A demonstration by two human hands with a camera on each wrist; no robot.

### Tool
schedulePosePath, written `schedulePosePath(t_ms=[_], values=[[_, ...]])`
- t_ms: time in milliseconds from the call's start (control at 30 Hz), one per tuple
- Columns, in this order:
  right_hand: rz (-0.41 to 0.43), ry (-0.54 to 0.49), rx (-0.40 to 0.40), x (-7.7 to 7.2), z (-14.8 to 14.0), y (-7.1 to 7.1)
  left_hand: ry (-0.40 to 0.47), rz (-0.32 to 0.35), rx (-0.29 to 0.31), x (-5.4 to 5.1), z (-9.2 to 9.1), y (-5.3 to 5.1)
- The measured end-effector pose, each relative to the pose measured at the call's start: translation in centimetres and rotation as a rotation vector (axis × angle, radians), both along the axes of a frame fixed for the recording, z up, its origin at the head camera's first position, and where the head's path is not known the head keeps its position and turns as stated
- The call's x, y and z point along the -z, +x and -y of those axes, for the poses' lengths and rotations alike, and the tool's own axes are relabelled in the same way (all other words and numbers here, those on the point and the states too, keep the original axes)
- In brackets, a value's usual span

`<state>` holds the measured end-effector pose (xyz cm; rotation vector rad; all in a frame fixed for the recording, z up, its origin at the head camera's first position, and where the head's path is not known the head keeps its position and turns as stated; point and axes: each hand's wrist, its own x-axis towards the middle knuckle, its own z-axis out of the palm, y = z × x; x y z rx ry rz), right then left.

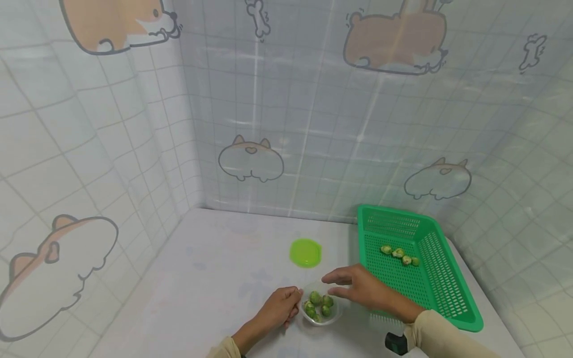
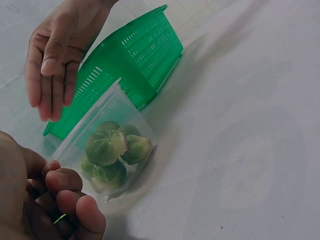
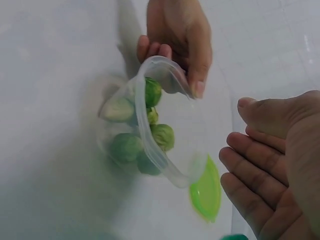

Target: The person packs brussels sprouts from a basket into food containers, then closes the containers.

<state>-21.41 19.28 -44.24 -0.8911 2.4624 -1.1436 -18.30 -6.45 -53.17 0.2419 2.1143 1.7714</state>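
Gripping the lip of a clear, thin-walled, rounded plastic tub [image 3: 147, 132], the person's left hand [image 1: 278, 304] has its thumb and curled fingers pinched on the rim. The tub is on the table, in front of the person and to the left of the basket, with no lid over its mouth. Inside it sits a loose cluster of small, round, green Brussels sprouts [image 1: 315, 298], their leaves tightly wrapped and veined, with paler stem ends showing on some. The tub's see-through side lets them show from outside, slightly clouded, below a thicker band at the lip. The right hand [image 1: 360, 287] is held just beside and above the mouth, its fingers extended and its thumb apart, grasping nothing.

Beyond the tub, a flat, rounded, lime-green plastic lid [image 1: 306, 253] lies on the table. To the right stands a long, rectangular, bright green plastic basket [image 1: 453, 293], its walls pierced with rows of slots; four yellowish-green sprouts [image 1: 398, 253] lie in a short line on its perforated floor. The white tabletop covering [image 1: 215, 278] has a fine woven grain and faint grey shapes. Glossy, creased pale sheeting [image 1: 313, 99], printed with a grid and cartoon dogs, surrounds it.
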Motion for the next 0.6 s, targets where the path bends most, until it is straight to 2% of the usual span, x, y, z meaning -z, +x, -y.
schedulePosePath(t_ms=[367,500,600], values=[[0.072,-0.135,0.127,-0.8,-2.7,-1.2,-0.007,0.011,0.010,-0.1,0.1,-0.1],[0.067,-0.167,0.174,-1.0,-3.9,-1.9,-0.007,0.006,0.006,-0.1,0.0,-0.2],[0.053,-0.154,0.211,-1.1,-4.9,-2.4,-0.010,-0.001,0.004,-0.1,0.0,-0.1]])
